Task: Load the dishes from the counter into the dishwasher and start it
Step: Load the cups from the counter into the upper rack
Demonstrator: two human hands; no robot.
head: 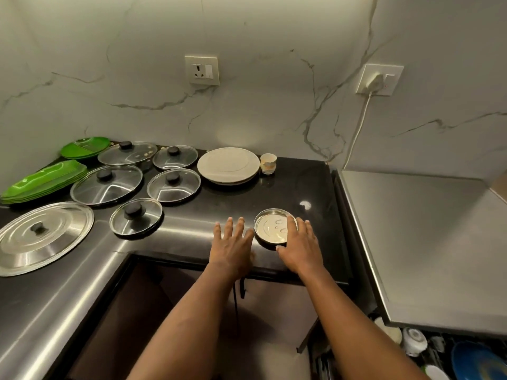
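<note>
steel bowl [270, 229] sits right under my R hand [300, 249], fingers laid loose over its rim w/o clamping, L hand [233, 242] flat n open just left of it

Your right hand [299, 248] covers right rim of small steel bowl [270, 229]; finger curl there unreadable. Cannot tell if your left hand [231, 244] touches counter [274, 187]. Large steel lid [41, 237] clipped by left edge. Dishwasher rack [428, 349] mostly hidden under steel worktop [425, 242]. Blue plate [477, 363] cut at corner, other contents too dark to name. Cup [268, 163] pattern too small to read.
</note>
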